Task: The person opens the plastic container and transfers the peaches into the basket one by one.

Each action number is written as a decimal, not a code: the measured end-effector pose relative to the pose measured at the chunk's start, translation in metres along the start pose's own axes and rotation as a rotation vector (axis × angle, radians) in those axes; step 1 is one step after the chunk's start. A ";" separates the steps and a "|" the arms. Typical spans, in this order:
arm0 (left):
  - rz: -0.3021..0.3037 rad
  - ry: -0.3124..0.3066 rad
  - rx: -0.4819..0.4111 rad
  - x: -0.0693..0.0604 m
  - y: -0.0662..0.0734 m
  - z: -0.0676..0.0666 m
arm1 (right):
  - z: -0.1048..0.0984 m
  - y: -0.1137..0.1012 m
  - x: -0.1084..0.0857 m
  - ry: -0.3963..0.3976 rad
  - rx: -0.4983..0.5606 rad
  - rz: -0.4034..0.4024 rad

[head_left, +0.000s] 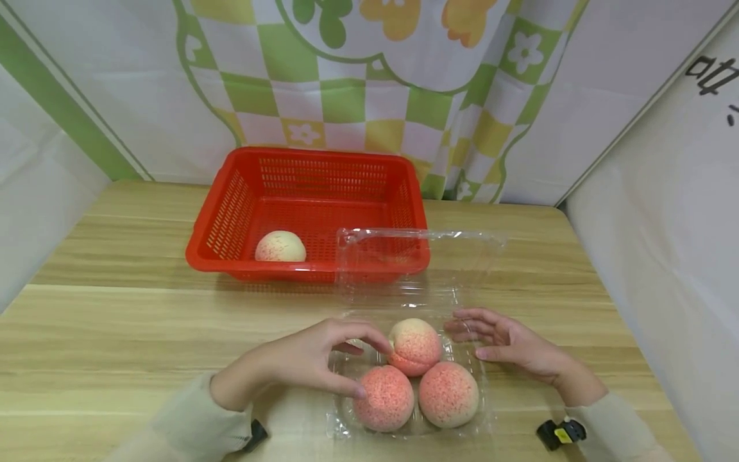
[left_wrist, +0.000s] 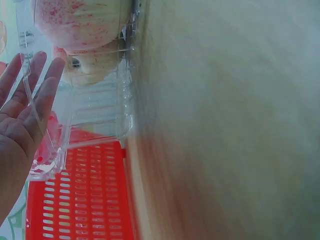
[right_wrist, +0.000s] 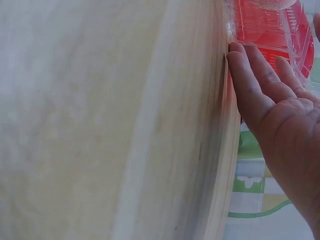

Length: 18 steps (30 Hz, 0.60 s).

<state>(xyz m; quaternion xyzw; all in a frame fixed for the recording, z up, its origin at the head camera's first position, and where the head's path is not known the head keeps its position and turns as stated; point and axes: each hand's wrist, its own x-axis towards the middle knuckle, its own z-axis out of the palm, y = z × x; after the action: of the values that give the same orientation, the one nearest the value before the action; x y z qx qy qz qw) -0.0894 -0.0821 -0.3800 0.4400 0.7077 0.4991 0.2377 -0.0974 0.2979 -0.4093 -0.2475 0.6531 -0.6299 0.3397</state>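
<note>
A clear plastic clamshell box [head_left: 340, 428] lies with its lid raised toward the back. Inside it sit three pink and cream peaches: one at the back [head_left: 417, 350], one at front left [head_left: 383, 405] and one at front right [head_left: 449, 396]. Over the box's left side is my left hand [head_left: 314, 356], thumb and fingers spread; its fingertips are at the back peach and its thumb tip is at the front left peach. My right hand [head_left: 516, 346] is beside the box's right wall, fingers extended and holding nothing; the right wrist view shows its fingertips by the plastic.
Behind the box stands a red slotted basket [head_left: 202, 263] with another peach [head_left: 281, 247] in it. The raised lid [head_left: 473, 239] overlaps the basket's right front in the head view. A checkered curtain [head_left: 340, 96] hangs behind the wooden table [head_left: 115, 321].
</note>
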 end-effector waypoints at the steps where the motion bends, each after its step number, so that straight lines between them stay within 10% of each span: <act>1: -0.010 -0.009 -0.007 0.001 0.001 0.001 | 0.000 0.000 0.000 -0.001 0.001 0.000; 18: -0.076 -0.182 0.167 0.015 0.007 -0.002 | 0.000 0.000 0.000 -0.002 -0.001 -0.003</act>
<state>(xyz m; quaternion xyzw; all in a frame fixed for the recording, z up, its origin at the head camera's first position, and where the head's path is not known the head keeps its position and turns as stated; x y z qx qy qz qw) -0.0956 -0.0691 -0.3718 0.4747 0.7384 0.3870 0.2822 -0.0970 0.2977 -0.4091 -0.2491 0.6526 -0.6300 0.3393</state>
